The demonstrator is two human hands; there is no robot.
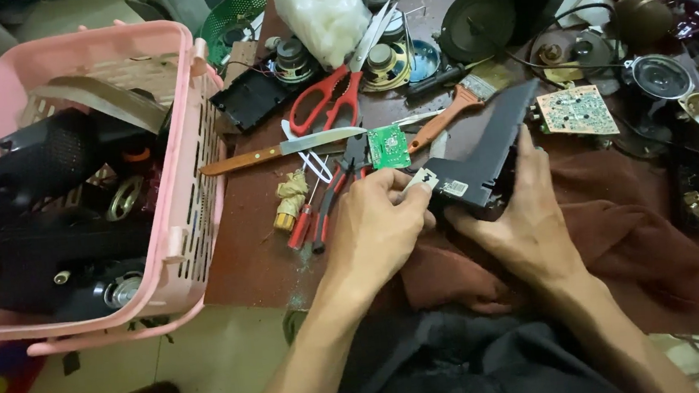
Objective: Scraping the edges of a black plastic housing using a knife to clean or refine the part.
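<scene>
Where fingers (416, 193) pinch: black casing (491, 148).

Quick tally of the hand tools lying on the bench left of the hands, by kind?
Scissors: 1, red handles
Knife: 1, wooden handle
Paintbrush: 1
Pliers: 1, red and black grips
Screwdriver: 1, red handle
Total: 5

The left hand and right hand both hold the black casing.
</scene>
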